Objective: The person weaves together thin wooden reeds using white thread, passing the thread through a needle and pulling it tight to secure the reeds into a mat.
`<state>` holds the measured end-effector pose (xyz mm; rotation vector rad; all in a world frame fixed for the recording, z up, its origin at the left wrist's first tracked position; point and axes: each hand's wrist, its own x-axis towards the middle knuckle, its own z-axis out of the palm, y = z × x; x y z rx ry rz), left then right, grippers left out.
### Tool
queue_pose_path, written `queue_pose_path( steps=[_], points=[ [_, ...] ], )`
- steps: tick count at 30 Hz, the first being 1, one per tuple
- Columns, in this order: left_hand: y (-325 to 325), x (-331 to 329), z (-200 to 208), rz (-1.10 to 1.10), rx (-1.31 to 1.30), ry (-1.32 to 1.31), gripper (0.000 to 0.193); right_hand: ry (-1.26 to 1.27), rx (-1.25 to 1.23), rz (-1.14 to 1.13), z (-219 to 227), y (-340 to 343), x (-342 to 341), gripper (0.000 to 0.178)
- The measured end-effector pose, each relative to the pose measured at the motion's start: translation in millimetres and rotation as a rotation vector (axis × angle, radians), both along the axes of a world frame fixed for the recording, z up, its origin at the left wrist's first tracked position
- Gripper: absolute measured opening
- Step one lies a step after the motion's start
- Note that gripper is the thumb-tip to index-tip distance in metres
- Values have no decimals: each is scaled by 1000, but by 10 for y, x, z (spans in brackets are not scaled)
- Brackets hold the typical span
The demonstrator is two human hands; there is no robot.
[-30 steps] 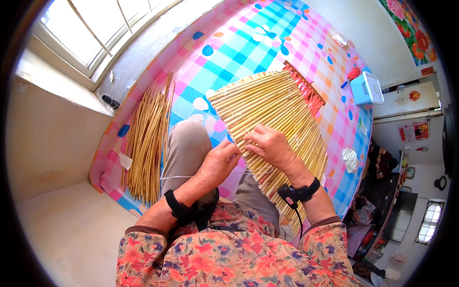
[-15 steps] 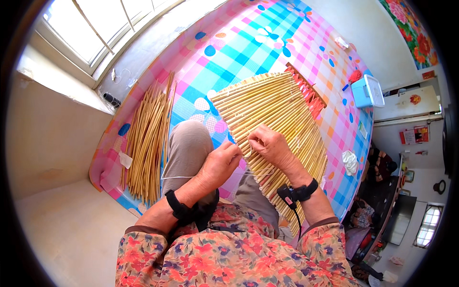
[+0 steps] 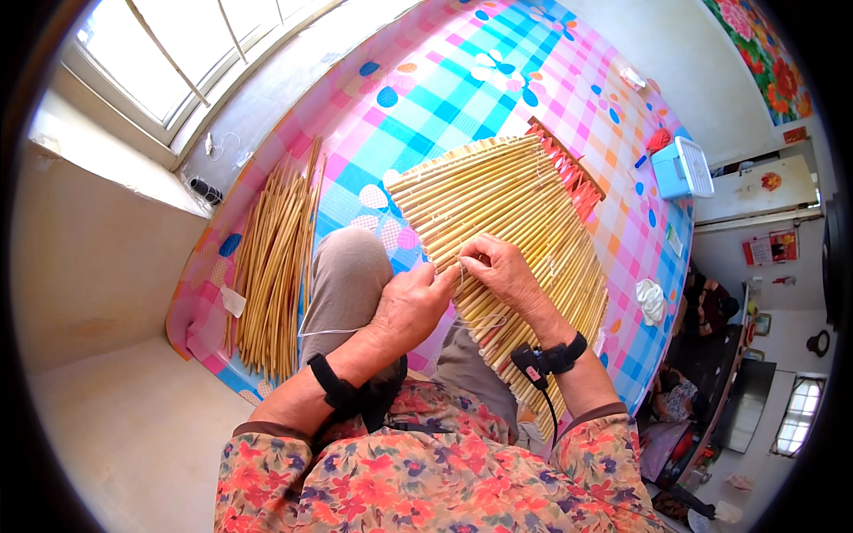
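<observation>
A fan-shaped mat of tied yellow stalks [image 3: 498, 195] lies before me, its near part over my right leg. At its left edge, my left hand [image 3: 410, 306] is closed with thumb and forefinger pinched on a thin white string [image 3: 327, 332]. The string trails from that hand across my left knee. Just right of it, my right hand [image 3: 500, 271] rests over the stalks, fingertips pinching the string close to the left hand's. More loops of string lie on the mat below the right hand. What sits between the fingertips is very small.
A pile of loose stalks [image 3: 275, 266] lies left of my knee on the checked, flowered sheet [image 3: 426, 107]. A red zigzag-laced wooden bar [image 3: 569, 169] adjoins the mat's far end. Right are a blue lidded box [image 3: 675, 169] and a crumpled white cloth [image 3: 650, 302]. Other people sit beyond.
My left hand has moved slightly up and right, its thumb now extended toward the right hand. The fingertips of both hands have come closer at the mat's edge.
</observation>
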<state>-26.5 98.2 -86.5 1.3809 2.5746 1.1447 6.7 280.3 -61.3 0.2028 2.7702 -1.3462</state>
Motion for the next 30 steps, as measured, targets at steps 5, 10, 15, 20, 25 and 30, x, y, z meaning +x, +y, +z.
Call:
queue_pose_path(
  steps=[5, 10, 15, 20, 25, 30],
  points=[
    [19, -10, 0, -17, -7, 34, 34, 6, -62, -12, -8, 12, 15, 14],
    [26, -7, -2, -9, -3, 35, 34, 13, -87, -5, -19, 33, 27, 16],
    [24, -6, -12, -6, -22, 48, 33, -30, -108, 21, 60, 18, 27, 17],
    [22, -7, 5, -2, -23, 48, 32, -44, -139, 12, 15, 45, 30, 18],
    [11, -16, -37, -9, 7, 49, 30, -143, -308, -132, -16, 111, 21, 19],
    [14, -11, -38, -2, -7, 40, 30, 12, -172, 9, -56, 122, 71, 18]
  ],
)
